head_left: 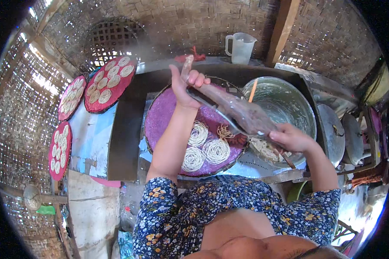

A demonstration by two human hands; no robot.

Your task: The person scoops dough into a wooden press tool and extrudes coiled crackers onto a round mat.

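A long wooden dough press (237,108), smeared with pale paste, is held slantwise above the work surface. My left hand (188,88) has its fingers wrapped around the upper end, with the thumb sticking up. Around the lower right end my right hand (293,138) is closed. Beneath the press lies a round tray covered in purple (164,116), bearing several coils of pale strands (216,151) and a loose, browner tangle (224,131). To the right stands a large metal basin (304,101), its inside coated with paste. A lump of dough (266,151) shows below my right hand.
Several red round trays (90,97) with pale coils lean at the left. A plastic pitcher (243,48) stands by the back wall. An orange stick (253,90) rests in the basin. Metal lids (331,134) stand at the right, near a wooden post (283,32).
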